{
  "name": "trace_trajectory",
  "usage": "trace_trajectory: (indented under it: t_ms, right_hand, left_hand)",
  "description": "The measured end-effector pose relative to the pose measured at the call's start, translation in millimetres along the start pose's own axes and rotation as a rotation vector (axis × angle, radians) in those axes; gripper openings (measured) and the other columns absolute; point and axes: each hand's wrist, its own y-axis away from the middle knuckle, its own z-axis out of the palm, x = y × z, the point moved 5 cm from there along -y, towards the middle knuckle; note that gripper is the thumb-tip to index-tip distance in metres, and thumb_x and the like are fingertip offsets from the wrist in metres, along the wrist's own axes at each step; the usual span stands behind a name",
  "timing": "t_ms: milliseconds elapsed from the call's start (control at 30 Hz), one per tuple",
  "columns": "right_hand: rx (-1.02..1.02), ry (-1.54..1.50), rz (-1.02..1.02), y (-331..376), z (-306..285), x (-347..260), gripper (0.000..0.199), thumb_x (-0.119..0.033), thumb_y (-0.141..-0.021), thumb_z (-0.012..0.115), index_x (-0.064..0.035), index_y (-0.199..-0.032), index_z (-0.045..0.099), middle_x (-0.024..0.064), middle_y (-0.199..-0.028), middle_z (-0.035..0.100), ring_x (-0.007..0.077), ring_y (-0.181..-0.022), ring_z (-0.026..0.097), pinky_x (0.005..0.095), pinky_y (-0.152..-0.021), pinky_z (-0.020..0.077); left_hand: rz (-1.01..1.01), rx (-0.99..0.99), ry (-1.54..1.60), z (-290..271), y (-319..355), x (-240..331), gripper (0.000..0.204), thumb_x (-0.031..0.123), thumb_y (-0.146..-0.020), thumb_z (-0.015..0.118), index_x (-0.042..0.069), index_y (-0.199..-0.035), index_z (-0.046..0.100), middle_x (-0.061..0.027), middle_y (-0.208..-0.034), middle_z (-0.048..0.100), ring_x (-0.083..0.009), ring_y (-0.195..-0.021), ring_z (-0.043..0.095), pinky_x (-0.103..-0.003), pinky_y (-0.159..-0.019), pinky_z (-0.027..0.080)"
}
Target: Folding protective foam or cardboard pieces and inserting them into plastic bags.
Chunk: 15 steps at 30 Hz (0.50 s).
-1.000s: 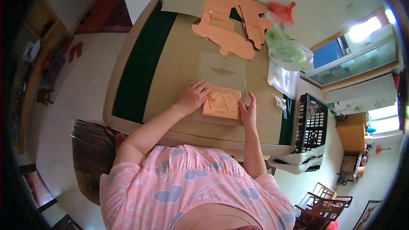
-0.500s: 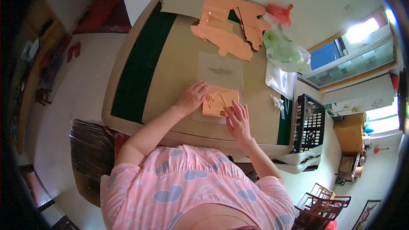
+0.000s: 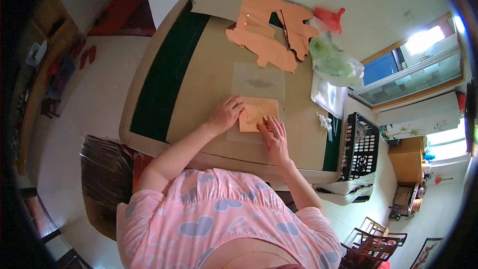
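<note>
A small square orange sheet [image 3: 259,107], creased and slightly shiny, lies in front of me on a pale translucent sheet [image 3: 241,136]. My left hand [image 3: 225,115] rests at its left edge, fingers close together and laid over the corner. My right hand [image 3: 274,139] touches its lower right part, with fingertips on the surface and fingers slightly apart. The thumb is near the lower edge. What lies under the fingertips is hidden. Just beyond is another translucent sheet with faint print [image 3: 258,77].
Large cut orange pieces [image 3: 266,45] and a grey-beige board [image 3: 216,2] lie at the table's far side. Plastic bags [image 3: 333,60], crumpled white bits [image 3: 324,121] and a black basket [image 3: 359,144] are at the right. A brown stack [image 3: 104,169] stands left.
My right hand has shifted slightly left and its fingers are drawn closer together. The orange sheet looks flatter, with fewer dark creases. My left hand stays at its edge.
</note>
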Motion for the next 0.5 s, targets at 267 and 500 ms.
trace_trajectory:
  t_ms: [267,500]
  right_hand:
    - [-0.233,0.207,-0.118,43,-20,-19,0.052,-0.001,-0.071,0.059,-0.0176,-0.12,0.063,0.0123,-0.152,0.033,0.0355,-0.142,0.025,0.0622,-0.113,0.0122]
    - [-0.246,0.225,-0.135,30,-17,-21,0.031,-0.009,-0.084,0.054,-0.0051,-0.114,0.059,0.0093,-0.152,0.031,0.0251,-0.142,0.027,0.0609,-0.114,0.0082]
  left_hand:
    - [0.01,0.007,0.005,4,0,-3,0.025,0.013,-0.086,0.059,0.004,-0.109,0.062,-0.0129,-0.123,0.057,-0.0285,-0.117,0.053,-0.039,-0.097,0.045]
    - [0.011,-0.001,-0.031,6,-1,-4,0.03,0.012,-0.085,0.06,0.006,-0.114,0.062,-0.0118,-0.128,0.056,-0.0284,-0.119,0.052,-0.04,-0.099,0.044]
